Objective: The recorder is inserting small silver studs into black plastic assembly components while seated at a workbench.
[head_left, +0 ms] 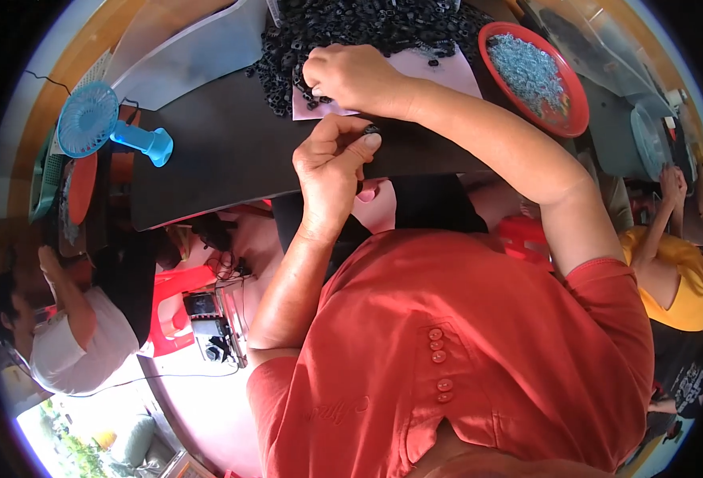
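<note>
Black parts (359, 24) lie heaped at the far side of a dark table (232, 155), spilling onto a pale pink sheet (443, 70), seemingly within easy reach, as is a red basin (581, 119) of pale-blue pieces (522, 68) at right. The left hand (327, 163) pinches one small black part (372, 129) at the tips of thumb and forefinger, likely for control. The right hand (359, 78), fingers curled, works the sheet's left end; whether it grips anything cannot be told.
</note>
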Available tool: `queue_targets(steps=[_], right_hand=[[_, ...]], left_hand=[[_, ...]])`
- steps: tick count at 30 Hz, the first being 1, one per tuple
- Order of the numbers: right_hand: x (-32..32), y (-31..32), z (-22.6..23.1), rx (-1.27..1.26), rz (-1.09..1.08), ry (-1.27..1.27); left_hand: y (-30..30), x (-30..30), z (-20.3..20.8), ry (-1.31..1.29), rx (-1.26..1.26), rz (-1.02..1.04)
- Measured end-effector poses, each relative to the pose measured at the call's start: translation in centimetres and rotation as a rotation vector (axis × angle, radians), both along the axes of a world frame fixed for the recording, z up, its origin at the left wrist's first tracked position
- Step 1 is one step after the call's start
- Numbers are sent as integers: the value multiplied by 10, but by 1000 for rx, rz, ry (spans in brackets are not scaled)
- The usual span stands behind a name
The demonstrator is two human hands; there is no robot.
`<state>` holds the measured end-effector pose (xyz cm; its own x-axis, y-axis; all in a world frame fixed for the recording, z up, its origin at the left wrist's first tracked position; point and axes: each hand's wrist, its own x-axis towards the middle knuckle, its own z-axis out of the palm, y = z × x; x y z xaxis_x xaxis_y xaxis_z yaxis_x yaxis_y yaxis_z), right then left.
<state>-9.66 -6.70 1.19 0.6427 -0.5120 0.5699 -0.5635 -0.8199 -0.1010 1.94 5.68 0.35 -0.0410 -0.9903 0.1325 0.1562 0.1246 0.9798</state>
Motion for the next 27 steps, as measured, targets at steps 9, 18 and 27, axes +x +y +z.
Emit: queue_targets(steps=[9, 18, 27], right_hand=[[-53, 47, 34, 1058, 150, -673], [-59, 54, 30, 953, 118, -745], [-61, 52, 22, 936, 106, -824]], left_hand=[[-16, -3, 8, 222, 150, 91], [-28, -16, 17, 215, 86, 83], [-36, -23, 10, 191, 74, 77]])
